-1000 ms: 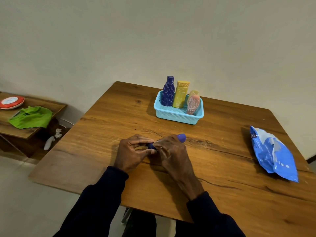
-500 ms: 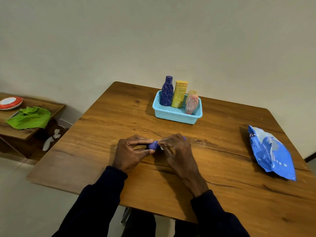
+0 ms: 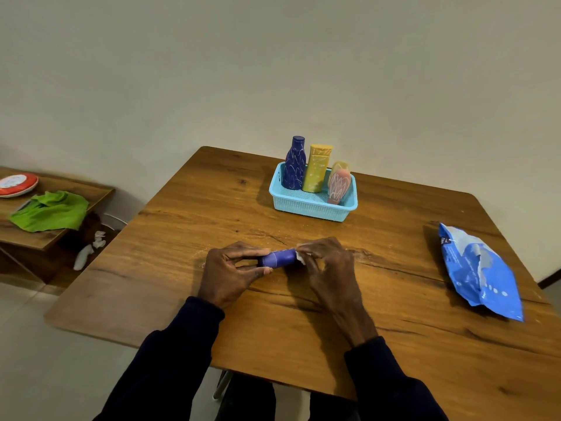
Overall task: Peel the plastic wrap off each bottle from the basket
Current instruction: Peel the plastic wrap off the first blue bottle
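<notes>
A small purple bottle (image 3: 278,258) lies sideways just above the wooden table (image 3: 188,226). My left hand (image 3: 230,273) grips its left end between thumb and fingers. My right hand (image 3: 329,265) pinches a bit of pale plastic wrap (image 3: 301,257) at the bottle's right end. Further back stands a light blue basket (image 3: 306,205). In it are a dark blue bottle (image 3: 294,164), a yellow bottle (image 3: 317,168), and a pink bottle (image 3: 338,185) leaning right, all three still in clear wrap.
A crumpled blue plastic bag (image 3: 479,271) lies near the table's right edge. Left of the table is a lower wooden shelf (image 3: 60,238) with a green cloth (image 3: 50,211) and a red and white disc (image 3: 16,184).
My hands have moved apart, so more of the purple bottle shows between them. A scrap of wrap now shows at my right fingertips.
</notes>
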